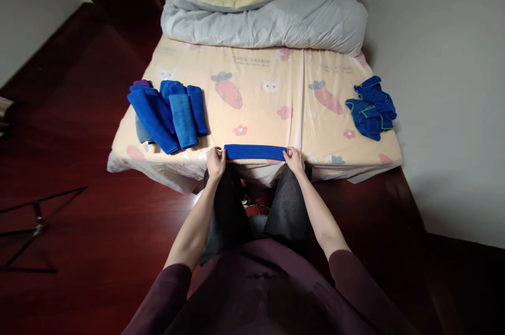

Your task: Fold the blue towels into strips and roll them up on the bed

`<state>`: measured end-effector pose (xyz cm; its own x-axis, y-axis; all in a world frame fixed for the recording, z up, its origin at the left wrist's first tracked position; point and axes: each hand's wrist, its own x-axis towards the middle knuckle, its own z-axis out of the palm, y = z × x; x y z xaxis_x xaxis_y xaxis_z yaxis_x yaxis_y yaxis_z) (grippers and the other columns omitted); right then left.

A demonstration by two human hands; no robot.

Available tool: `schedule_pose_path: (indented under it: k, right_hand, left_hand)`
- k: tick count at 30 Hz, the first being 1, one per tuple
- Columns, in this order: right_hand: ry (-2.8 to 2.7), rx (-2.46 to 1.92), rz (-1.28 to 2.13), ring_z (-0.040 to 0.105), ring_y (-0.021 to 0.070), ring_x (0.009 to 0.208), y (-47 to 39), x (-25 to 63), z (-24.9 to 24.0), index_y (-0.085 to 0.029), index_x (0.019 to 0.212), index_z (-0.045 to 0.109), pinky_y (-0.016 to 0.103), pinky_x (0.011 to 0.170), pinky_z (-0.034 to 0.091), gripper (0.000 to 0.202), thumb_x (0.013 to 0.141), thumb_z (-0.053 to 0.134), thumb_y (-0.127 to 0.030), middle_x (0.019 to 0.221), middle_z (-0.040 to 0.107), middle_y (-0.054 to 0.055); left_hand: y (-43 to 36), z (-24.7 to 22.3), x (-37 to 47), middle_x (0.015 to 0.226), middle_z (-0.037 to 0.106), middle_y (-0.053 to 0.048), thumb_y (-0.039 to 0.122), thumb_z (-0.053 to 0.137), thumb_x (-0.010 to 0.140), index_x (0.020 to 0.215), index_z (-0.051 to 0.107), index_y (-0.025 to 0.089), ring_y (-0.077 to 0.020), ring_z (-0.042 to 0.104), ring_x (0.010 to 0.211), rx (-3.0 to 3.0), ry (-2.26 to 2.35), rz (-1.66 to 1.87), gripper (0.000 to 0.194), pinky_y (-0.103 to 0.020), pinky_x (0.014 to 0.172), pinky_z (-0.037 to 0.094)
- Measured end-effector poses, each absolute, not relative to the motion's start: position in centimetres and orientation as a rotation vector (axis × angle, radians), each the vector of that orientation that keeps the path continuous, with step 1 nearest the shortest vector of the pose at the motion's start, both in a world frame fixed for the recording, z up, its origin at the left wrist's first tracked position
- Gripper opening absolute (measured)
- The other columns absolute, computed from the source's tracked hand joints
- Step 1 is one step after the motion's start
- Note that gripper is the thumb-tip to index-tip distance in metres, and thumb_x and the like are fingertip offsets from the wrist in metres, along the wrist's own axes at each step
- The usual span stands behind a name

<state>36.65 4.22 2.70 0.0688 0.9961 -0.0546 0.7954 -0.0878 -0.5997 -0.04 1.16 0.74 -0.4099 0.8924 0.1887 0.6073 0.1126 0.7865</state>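
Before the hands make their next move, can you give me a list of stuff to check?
1. Left hand on its end of the blue strip: ok, fingers at the end.
2. Right hand on the other end: ok, fingers there too.
3. Strip held out straight, without a twist: ok.
4. Blue bundles apart from the left hand: ok, there's a gap.
5. Green-edged cloth smoothed out: not ok, it lies crumpled.
6. Underside of the strip: cannot tell, it's hidden.
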Motion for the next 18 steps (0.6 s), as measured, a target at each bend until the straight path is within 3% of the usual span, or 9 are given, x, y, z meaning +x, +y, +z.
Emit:
schedule_pose_path:
  k: [6, 10, 14, 18]
  right_hand:
    - [-1.786, -1.949, 0.687, 0.073, 0.0209, 0.089, 4.3, 36.6, 3.1, -0.024, 0.125, 0.076, 0.028, 0.084, 0.054, 0.034, 0.102, 0.059, -0.043, 0.095, 0.078, 0.005]
    - [-1.827, -1.952, 0.686, 0.075, 0.0224, 0.098, 4.3, 36.7, 3.1, -0.023, 0.13, 0.076, 0.029, 0.09, 0.054, 0.038, 0.105, 0.055, -0.044, 0.101, 0.08, 0.007]
    - [-1.885, -1.949, 0.675, 0.076, 0.0233, 0.104, 4.1, 36.9, 3.0, -0.024, 0.136, 0.073, 0.029, 0.092, 0.055, 0.041, 0.108, 0.051, -0.045, 0.113, 0.081, 0.009]
    - [-1.938, -1.941, 0.678, 0.075, 0.0232, 0.111, 4.0, 37.0, 3.0, -0.024, 0.138, 0.071, 0.029, 0.098, 0.055, 0.042, 0.109, 0.049, -0.045, 0.12, 0.08, 0.01]
  left_hand:
    - [-5.4, 1.3, 5.9, 0.089, 0.069, -0.005, 0.037, 0.066, 0.094, 0.104, 0.069, 0.022, -0.021, 0.065, 0.083, 1.215, 1.786, 1.261, 0.018, -0.034, 0.086, 0.052]
    - [-6.9, 0.3, 12.2, 0.098, 0.075, -0.007, 0.033, 0.079, 0.087, 0.116, 0.068, 0.02, -0.02, 0.071, 0.084, 0.727, 1.347, 1.23, 0.034, -0.032, 0.081, 0.057]
    - [-3.8, 0.4, 15.1, 0.114, 0.075, -0.013, 0.022, 0.078, 0.089, 0.107, 0.068, 0.015, -0.0196, 0.075, 0.099, 0.146, 1.085, 1.411, 0.023, -0.032, 0.097, 0.058]
    - [-1.1, 1.0, 14.6, 0.108, 0.074, -0.012, 0.021, 0.072, 0.095, 0.101, 0.068, 0.015, -0.0171, 0.074, 0.102, -0.046, 1.003, 1.468, 0.009, -0.028, 0.102, 0.057]
